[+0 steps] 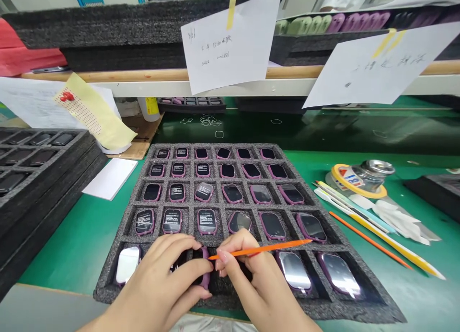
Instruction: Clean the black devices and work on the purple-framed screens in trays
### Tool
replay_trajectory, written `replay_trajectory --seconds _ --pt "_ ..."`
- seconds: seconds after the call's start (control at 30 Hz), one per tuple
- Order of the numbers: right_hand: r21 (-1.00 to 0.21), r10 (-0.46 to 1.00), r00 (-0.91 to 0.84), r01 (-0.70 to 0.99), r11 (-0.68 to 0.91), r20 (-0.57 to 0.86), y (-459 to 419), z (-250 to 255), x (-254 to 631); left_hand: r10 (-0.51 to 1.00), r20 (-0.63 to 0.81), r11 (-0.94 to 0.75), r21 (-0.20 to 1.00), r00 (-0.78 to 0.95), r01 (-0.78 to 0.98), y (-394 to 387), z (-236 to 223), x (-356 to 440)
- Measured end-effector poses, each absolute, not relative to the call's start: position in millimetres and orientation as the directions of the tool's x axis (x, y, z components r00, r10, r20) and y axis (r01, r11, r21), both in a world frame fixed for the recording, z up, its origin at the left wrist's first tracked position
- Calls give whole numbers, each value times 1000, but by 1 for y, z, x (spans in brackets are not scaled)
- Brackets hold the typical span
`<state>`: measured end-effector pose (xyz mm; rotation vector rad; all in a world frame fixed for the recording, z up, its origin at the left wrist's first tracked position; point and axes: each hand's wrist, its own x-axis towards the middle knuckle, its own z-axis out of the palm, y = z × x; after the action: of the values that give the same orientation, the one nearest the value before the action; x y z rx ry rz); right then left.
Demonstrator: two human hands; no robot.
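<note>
My left hand point(172, 272) is closed on a purple smartwatch body point(205, 269), held on edge over the front row of the black foam tray point(223, 297). In my right hand point(247, 269) is a thin orange stick point(276, 246), gripped like a pen. Its tip meets the side of the watch, or comes very close to it. Purple watches fill compartments around both hands; some screens, such as on this watch point(207, 221), show white text, while others are dark. At the front right lies a watch with a shiny screen point(294, 270). My fingers hide part of the front row.
On the right lie an orange stick point(370, 238), pens and tweezers-like tools, white tissue point(398, 219) and a glass jar with a metal top point(377, 174). Stacked foam trays point(46, 188) stand left, near white paper point(110, 178). A shelf point(287, 85) with taped notes crosses the back.
</note>
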<state>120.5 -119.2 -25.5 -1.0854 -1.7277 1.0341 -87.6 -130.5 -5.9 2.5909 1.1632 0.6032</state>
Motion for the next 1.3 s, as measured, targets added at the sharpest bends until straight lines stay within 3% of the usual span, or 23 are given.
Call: replay_trajectory --seconds 0.37,0.6,0.8,1.13,1.3 --pt "-919 930 -297 261 297 217 -118 -25 119 862 192 -498 496 470 711 -131 -2 -92" --pt "-911 906 -389 292 292 166 -113 -12 127 803 160 -594 277 574 755 -131 5 -118" --pt "-893 778 -607 247 377 161 -97 28 130 786 156 -617 243 598 748 -139 2 -137" --pt "-968 751 -650 95 234 118 -80 -2 80 727 406 -661 197 553 724 -153 -22 -144" --pt "-962 747 -649 88 258 141 -82 -9 83 696 480 -670 169 533 723 -152 -22 -142"
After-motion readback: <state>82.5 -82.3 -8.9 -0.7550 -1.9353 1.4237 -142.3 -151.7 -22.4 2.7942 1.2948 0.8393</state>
